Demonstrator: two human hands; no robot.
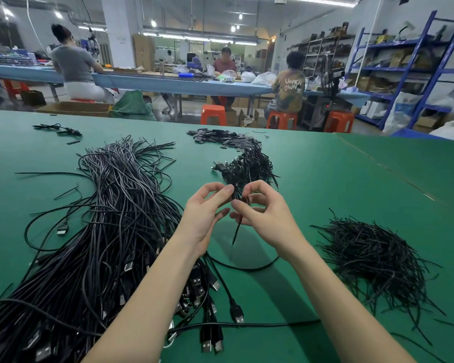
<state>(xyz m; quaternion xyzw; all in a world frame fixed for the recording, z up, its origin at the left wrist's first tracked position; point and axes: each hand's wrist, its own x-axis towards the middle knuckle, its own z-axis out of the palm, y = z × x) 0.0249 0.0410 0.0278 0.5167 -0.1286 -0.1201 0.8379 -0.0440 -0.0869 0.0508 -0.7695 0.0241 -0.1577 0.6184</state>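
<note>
So, green table (351, 179), huge heap of USB cables (110, 231) on the left, pile of black ties (372, 258) on the right, tied coils (249, 163) behind. The left hand (205, 213) and right hand (265, 213) meet above mid-table, both pinching a small coiled cable (237, 193), one tie (237, 233) dangling below it

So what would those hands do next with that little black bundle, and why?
Probably twist the tie tail tight. The left hand and right hand pinch the coiled cable between them, and that tail hangs loose below, so the binding looks unfinished.
</note>
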